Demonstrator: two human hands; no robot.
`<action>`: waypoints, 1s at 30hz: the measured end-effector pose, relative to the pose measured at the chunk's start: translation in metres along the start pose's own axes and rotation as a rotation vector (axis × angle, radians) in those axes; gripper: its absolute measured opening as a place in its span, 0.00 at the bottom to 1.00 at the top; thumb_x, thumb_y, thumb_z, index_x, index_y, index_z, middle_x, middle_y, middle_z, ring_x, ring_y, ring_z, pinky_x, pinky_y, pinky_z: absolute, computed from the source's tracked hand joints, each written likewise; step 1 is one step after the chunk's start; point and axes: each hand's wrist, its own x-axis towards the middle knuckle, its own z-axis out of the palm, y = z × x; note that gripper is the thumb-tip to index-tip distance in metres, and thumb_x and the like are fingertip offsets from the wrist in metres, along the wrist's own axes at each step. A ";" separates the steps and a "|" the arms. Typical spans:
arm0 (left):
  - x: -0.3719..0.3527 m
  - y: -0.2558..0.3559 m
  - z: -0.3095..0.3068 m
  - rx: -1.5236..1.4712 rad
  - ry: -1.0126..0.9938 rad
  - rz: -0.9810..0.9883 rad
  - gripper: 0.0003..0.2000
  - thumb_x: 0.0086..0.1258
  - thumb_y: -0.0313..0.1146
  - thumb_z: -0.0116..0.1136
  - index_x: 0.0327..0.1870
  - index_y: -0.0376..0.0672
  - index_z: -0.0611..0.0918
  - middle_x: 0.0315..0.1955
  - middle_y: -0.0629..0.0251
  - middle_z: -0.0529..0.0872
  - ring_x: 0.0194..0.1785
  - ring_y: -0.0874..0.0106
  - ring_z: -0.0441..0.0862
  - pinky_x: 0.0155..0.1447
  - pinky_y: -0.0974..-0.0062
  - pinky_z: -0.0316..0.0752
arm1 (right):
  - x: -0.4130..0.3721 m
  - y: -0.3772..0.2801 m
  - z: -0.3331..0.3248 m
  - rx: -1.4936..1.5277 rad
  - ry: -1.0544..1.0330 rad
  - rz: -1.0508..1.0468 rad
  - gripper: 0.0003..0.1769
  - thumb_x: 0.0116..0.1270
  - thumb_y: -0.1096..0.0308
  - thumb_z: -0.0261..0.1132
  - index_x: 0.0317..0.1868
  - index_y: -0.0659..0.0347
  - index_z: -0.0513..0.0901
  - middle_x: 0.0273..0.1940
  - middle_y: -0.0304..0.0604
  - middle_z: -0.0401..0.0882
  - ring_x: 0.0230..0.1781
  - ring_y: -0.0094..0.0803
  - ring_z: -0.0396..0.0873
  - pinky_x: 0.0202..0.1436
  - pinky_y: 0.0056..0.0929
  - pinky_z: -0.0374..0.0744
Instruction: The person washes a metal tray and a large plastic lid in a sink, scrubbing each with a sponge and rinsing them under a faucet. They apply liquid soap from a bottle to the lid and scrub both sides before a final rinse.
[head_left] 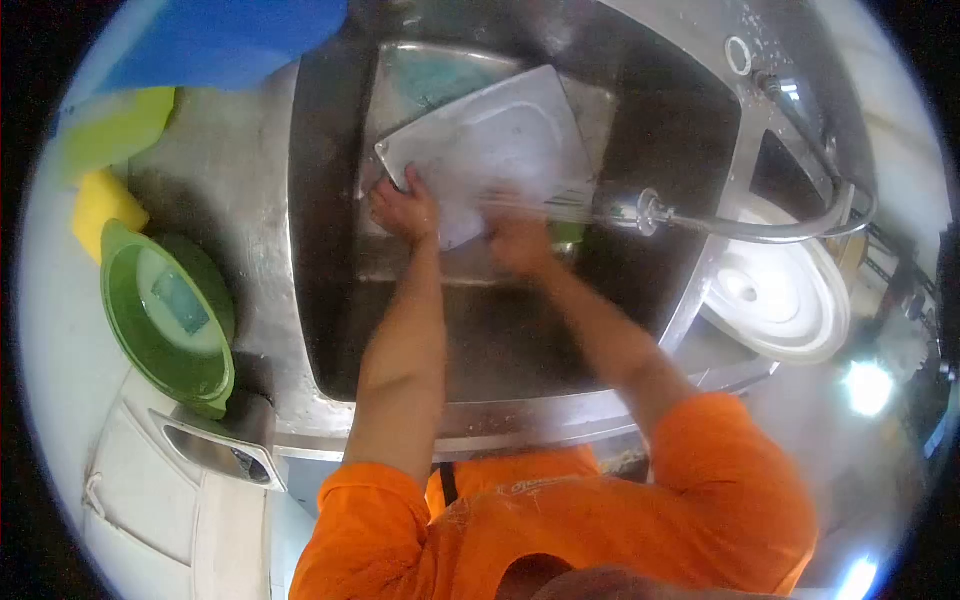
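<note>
Green, a basin (pixel 222 345) holding cloudy liquid sits well left of the left hand, with a yellow block (pixel 108 205) just beyond its rim and a metal container (pixel 232 448) at its near end. The left hand (pixel 408 210) is partly closed, fingers curled on the left edge of a metal tray (pixel 510 125). That 1 tray lies tilted over the sink (pixel 500 345), spanning from the left hand to the right and reaching beyond both. The right hand (pixel 518 238) is at its near side, blurred by spray; how far open it is, I cannot tell. Just right of that hand, a nozzle (pixel 638 212) shoots water leftward across it and the tray. Farther right rests 1 round white lid (pixel 790 290).
</note>
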 end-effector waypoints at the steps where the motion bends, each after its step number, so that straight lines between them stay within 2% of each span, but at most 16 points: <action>1: 0.002 0.001 -0.002 -0.004 -0.037 -0.008 0.30 0.72 0.60 0.52 0.48 0.34 0.78 0.46 0.46 0.79 0.55 0.47 0.74 0.58 0.47 0.65 | 0.003 0.028 -0.007 0.038 0.181 0.053 0.33 0.74 0.56 0.52 0.76 0.58 0.61 0.78 0.46 0.57 0.79 0.53 0.51 0.79 0.58 0.49; 3: 0.005 0.006 0.001 0.021 -0.067 -0.044 0.30 0.72 0.60 0.52 0.49 0.34 0.78 0.47 0.46 0.79 0.56 0.46 0.73 0.58 0.47 0.65 | 0.002 0.042 -0.027 -0.407 0.410 0.117 0.34 0.73 0.51 0.55 0.76 0.55 0.63 0.78 0.47 0.58 0.79 0.48 0.53 0.79 0.61 0.46; 6: 0.001 0.000 0.001 0.041 -0.052 -0.050 0.30 0.72 0.60 0.52 0.49 0.35 0.78 0.48 0.45 0.79 0.56 0.46 0.73 0.59 0.47 0.64 | 0.012 0.010 -0.002 -0.113 0.708 0.164 0.38 0.70 0.47 0.59 0.74 0.58 0.65 0.76 0.56 0.58 0.79 0.54 0.51 0.80 0.57 0.47; 8: 0.002 0.000 0.002 0.029 -0.012 -0.019 0.29 0.72 0.60 0.52 0.49 0.35 0.78 0.48 0.45 0.79 0.55 0.45 0.74 0.59 0.47 0.64 | 0.011 -0.057 -0.008 -0.078 -0.035 0.314 0.36 0.73 0.47 0.55 0.76 0.52 0.62 0.79 0.49 0.53 0.81 0.50 0.48 0.79 0.60 0.42; 9: 0.003 0.001 0.000 -0.020 -0.024 -0.036 0.29 0.72 0.59 0.52 0.48 0.34 0.78 0.47 0.44 0.78 0.55 0.45 0.73 0.59 0.46 0.64 | 0.014 -0.051 -0.005 -0.085 -0.029 0.309 0.36 0.73 0.47 0.55 0.76 0.52 0.62 0.79 0.49 0.53 0.81 0.50 0.48 0.79 0.60 0.42; 11: 0.000 0.000 0.000 -0.064 -0.045 -0.053 0.30 0.72 0.58 0.51 0.48 0.32 0.78 0.47 0.44 0.77 0.55 0.45 0.72 0.60 0.46 0.63 | 0.009 -0.037 0.010 -0.239 0.134 -0.217 0.35 0.72 0.50 0.55 0.76 0.54 0.63 0.78 0.52 0.56 0.79 0.54 0.51 0.79 0.60 0.44; 12: 0.001 -0.003 0.002 -0.044 -0.061 -0.048 0.30 0.72 0.58 0.51 0.49 0.32 0.78 0.47 0.44 0.77 0.56 0.44 0.72 0.61 0.46 0.63 | 0.012 -0.030 -0.019 -0.125 0.117 0.087 0.35 0.75 0.47 0.52 0.75 0.60 0.64 0.78 0.54 0.54 0.80 0.51 0.49 0.81 0.56 0.47; 14: 0.003 -0.008 0.005 -0.016 -0.080 -0.049 0.30 0.72 0.59 0.51 0.50 0.32 0.78 0.48 0.43 0.77 0.56 0.44 0.72 0.62 0.45 0.62 | 0.029 0.051 -0.019 -0.325 0.650 0.172 0.34 0.74 0.56 0.54 0.76 0.57 0.61 0.77 0.57 0.56 0.77 0.53 0.54 0.80 0.55 0.47; 17: -0.002 -0.002 0.001 0.014 -0.104 -0.102 0.30 0.73 0.58 0.52 0.51 0.33 0.77 0.49 0.43 0.77 0.58 0.43 0.71 0.63 0.45 0.62 | 0.042 0.066 -0.021 -0.331 0.708 0.232 0.34 0.75 0.57 0.54 0.76 0.62 0.59 0.75 0.59 0.57 0.77 0.53 0.54 0.80 0.50 0.50; 19: 0.003 0.005 -0.006 -0.052 -0.071 -0.072 0.30 0.73 0.58 0.52 0.54 0.33 0.76 0.51 0.43 0.77 0.59 0.44 0.72 0.63 0.45 0.61 | 0.040 0.024 0.017 0.223 0.530 0.027 0.34 0.75 0.58 0.56 0.76 0.66 0.60 0.73 0.59 0.61 0.75 0.51 0.57 0.79 0.46 0.54; 21: 0.001 -0.013 0.001 -0.111 -0.055 -0.034 0.30 0.73 0.57 0.52 0.57 0.33 0.75 0.53 0.43 0.77 0.60 0.45 0.71 0.63 0.45 0.61 | 0.027 -0.033 0.007 -0.187 0.090 -0.127 0.32 0.74 0.58 0.56 0.73 0.66 0.63 0.72 0.59 0.63 0.75 0.52 0.58 0.79 0.48 0.54; 23: 0.002 -0.016 0.010 -0.158 -0.059 0.003 0.31 0.73 0.57 0.52 0.59 0.33 0.74 0.55 0.43 0.76 0.61 0.45 0.71 0.63 0.45 0.61 | 0.033 -0.030 -0.012 -0.187 -0.012 -0.221 0.31 0.72 0.59 0.56 0.70 0.67 0.66 0.70 0.59 0.65 0.74 0.54 0.59 0.79 0.49 0.54; 26: 0.001 -0.010 0.003 -0.085 0.023 0.051 0.30 0.74 0.55 0.51 0.63 0.34 0.72 0.60 0.44 0.75 0.65 0.46 0.70 0.64 0.46 0.61 | 0.069 0.035 -0.047 -0.288 0.518 0.202 0.29 0.70 0.59 0.56 0.66 0.68 0.71 0.68 0.60 0.69 0.74 0.55 0.60 0.78 0.52 0.55; 28: 0.003 -0.005 -0.007 -0.019 -0.180 -0.042 0.27 0.76 0.51 0.49 0.64 0.35 0.72 0.61 0.44 0.75 0.66 0.46 0.69 0.64 0.46 0.61 | 0.084 0.041 -0.056 -0.223 0.908 0.441 0.28 0.69 0.60 0.56 0.64 0.69 0.74 0.66 0.60 0.71 0.73 0.57 0.61 0.78 0.54 0.55; 29: 0.002 -0.008 -0.001 -0.025 -0.175 -0.035 0.27 0.76 0.51 0.49 0.64 0.35 0.72 0.61 0.44 0.75 0.66 0.46 0.69 0.64 0.46 0.61 | 0.091 0.024 -0.049 -0.166 0.915 0.495 0.27 0.68 0.60 0.57 0.62 0.69 0.76 0.66 0.60 0.72 0.73 0.57 0.62 0.78 0.55 0.55; 30: -0.002 -0.018 0.008 0.024 -0.125 0.003 0.26 0.77 0.49 0.48 0.64 0.35 0.72 0.59 0.44 0.75 0.64 0.46 0.70 0.64 0.45 0.61 | 0.098 0.010 -0.035 -0.335 0.691 0.313 0.30 0.68 0.59 0.58 0.65 0.72 0.73 0.67 0.63 0.69 0.73 0.57 0.61 0.79 0.53 0.53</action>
